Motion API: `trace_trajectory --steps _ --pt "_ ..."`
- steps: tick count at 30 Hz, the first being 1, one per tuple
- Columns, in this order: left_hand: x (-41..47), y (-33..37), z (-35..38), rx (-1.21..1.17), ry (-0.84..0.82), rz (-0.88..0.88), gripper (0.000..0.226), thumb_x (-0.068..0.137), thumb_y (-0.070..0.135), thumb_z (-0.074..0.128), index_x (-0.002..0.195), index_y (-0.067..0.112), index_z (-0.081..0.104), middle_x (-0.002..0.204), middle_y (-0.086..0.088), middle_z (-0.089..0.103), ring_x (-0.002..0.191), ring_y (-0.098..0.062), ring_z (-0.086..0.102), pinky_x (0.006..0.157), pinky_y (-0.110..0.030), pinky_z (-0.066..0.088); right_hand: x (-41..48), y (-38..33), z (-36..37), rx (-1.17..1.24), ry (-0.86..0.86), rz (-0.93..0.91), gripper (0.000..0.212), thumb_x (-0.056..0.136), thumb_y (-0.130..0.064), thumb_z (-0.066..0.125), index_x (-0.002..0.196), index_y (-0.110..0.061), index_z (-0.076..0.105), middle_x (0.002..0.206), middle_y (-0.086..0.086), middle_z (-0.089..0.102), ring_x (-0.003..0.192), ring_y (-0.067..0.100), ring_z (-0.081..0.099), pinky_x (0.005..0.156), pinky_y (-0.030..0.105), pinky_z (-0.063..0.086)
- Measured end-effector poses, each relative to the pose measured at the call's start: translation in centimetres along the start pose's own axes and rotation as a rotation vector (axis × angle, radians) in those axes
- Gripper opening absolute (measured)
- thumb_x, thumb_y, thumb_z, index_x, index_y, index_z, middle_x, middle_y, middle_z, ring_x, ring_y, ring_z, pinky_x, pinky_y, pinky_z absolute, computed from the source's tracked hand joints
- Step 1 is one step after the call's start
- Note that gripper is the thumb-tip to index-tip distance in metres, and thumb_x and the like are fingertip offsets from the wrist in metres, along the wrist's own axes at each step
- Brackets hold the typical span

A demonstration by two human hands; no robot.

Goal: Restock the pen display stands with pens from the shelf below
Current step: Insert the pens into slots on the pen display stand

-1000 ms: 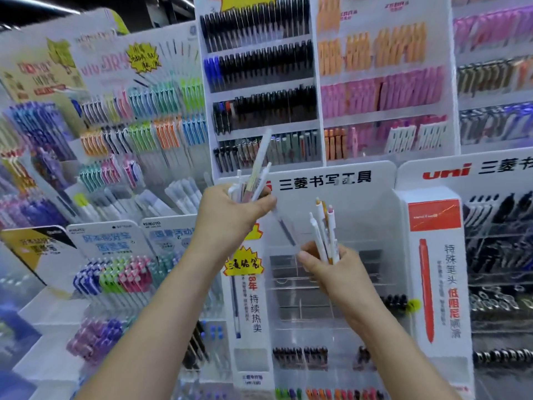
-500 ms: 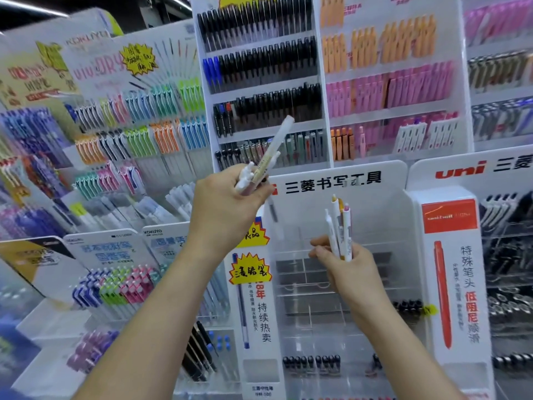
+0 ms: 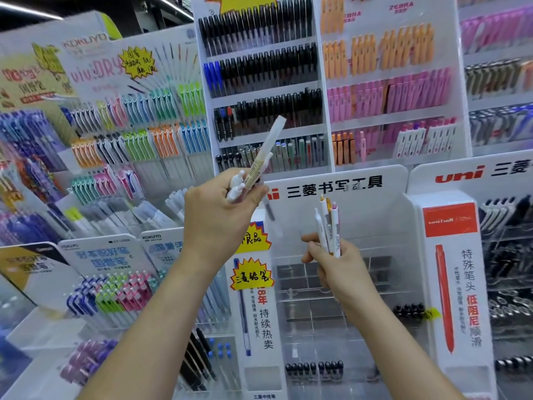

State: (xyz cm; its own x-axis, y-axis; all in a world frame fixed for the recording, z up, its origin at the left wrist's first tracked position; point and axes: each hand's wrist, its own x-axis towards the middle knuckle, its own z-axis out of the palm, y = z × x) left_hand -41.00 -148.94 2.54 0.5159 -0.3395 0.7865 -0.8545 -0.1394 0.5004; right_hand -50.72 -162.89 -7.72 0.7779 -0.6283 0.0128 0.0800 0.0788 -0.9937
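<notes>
Long pen: frosted translucent plastic, smooth, paper label on barrel. Three pens: glossy white plastic. Display stand: clear glossy acrylic, reflective. Header board: smooth white plastic, slight sheen. Price tag: matt yellow paper.

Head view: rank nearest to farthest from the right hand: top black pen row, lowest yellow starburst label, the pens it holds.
1. Held pens: gripped in the right hand itself.
2. Lowest yellow starburst label: to its left, on the stand's side panel.
3. Top black pen row: high above, on the back rack.
</notes>
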Motion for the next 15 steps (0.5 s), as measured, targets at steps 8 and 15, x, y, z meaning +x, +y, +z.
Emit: trace_trajectory --steps 8,15 --pt "-0.2 -0.1 -0.2 -0.109 0.055 -0.047 0.019 0.081 0.017 0.077 0.087 0.033 0.069 0.074 0.002 0.071 0.07 -0.025 0.065 0.065 -0.044 0.055 0.4 -0.5 0.0 0.085 0.0 -0.032 0.015 0.098 -0.017 0.056 0.107 -0.018 0.067 0.077 0.006 0.066 0.044 0.006 0.037 0.041 0.017 0.035" --pt "1.3 -0.3 -0.3 -0.123 0.036 -0.056 0.02 0.08 0.019 0.077 0.089 0.033 0.067 0.079 0.0 0.071 0.077 -0.027 0.067 0.07 -0.048 0.056 1.2 -1.3 0.7 -0.091 -0.015 -0.077 0.022 0.097 -0.017 0.055 0.113 -0.029 0.064 0.081 0.0 0.07 0.046 -0.005 0.049 0.057 0.019 0.036"
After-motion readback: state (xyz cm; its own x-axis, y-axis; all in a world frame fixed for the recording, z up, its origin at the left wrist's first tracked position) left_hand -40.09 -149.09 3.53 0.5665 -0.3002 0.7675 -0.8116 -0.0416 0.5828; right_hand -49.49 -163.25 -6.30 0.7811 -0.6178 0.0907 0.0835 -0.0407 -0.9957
